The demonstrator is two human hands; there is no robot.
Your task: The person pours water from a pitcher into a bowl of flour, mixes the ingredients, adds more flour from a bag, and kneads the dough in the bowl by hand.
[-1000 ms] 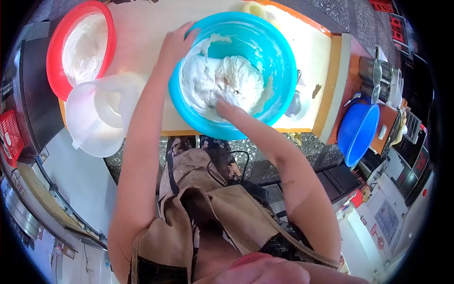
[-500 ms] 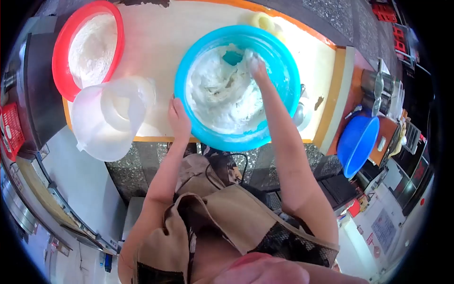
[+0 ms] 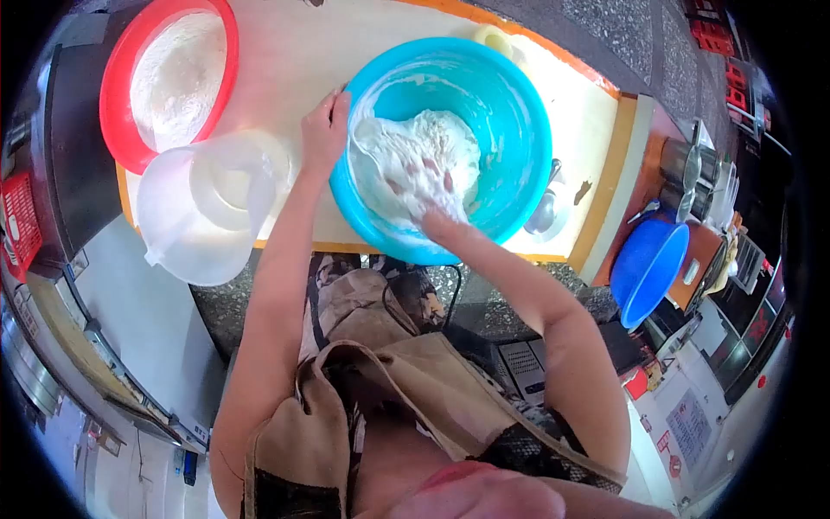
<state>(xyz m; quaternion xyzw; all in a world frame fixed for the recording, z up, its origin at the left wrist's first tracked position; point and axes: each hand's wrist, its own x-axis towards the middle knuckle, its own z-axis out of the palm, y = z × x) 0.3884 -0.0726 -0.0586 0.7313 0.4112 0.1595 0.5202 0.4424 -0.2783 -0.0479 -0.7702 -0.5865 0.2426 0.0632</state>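
A large turquoise basin [image 3: 512, 173] stands on the table with a mass of wet white dough [image 3: 432, 138] inside it. My left hand [image 3: 326, 130] is closed around the left side of the basin's rim. Down in the dough, toward the near side, is my right hand [image 3: 428, 195]. Its fingers are curled into the dough and partly covered by it. White smears coat the basin's inner wall.
At the left are a red basin [image 3: 226, 82] of white flour and a translucent plastic pitcher [image 3: 194, 251]. A metal ladle-like utensil [image 3: 545, 212] lies right of the turquoise basin. A pale yellow object [image 3: 494, 39] sits behind it. A blue basin [image 3: 648, 268] stands farther right.
My right hand has moved from the far side of the basin to its near side, pulling the dough into a heap. My left hand has shifted farther up the rim.
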